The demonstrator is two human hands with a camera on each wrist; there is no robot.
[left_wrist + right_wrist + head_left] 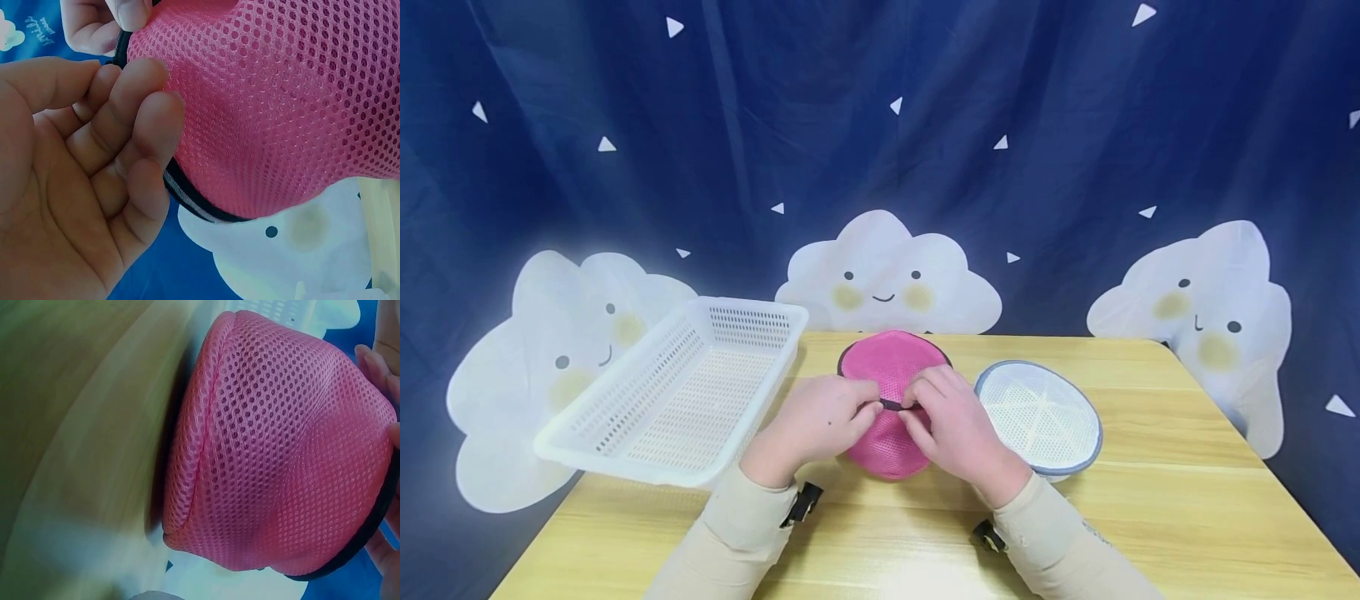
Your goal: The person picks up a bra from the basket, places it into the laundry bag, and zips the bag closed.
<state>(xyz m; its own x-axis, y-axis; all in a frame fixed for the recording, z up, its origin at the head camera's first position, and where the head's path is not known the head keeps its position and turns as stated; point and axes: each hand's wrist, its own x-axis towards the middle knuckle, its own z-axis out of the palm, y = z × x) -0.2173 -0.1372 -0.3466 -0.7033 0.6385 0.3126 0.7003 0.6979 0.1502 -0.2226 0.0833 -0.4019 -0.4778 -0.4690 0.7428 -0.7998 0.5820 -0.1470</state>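
A pink mesh laundry bag (891, 446) with a black zipper edge stands on the table between my hands. My left hand (827, 417) pinches the black edge at its near side, thumb against curled fingers. Close beside it, my right hand (951, 421) pinches the same edge, with a short dark stretch showing between the fingertips. In the left wrist view, the pink mesh (269, 112) bulges away from the curled left fingers (150, 125), and the black band runs down past them. The right wrist view shows the bag's side (269, 437) and seamed base at the table.
A white perforated plastic basket (745, 425) stands to the left on the wooden table (1180, 517). To the right lies a white mesh bag (1037, 417) with a blue-grey rim. A dark blue curtain (880, 100) with cloud pictures hangs behind the table.
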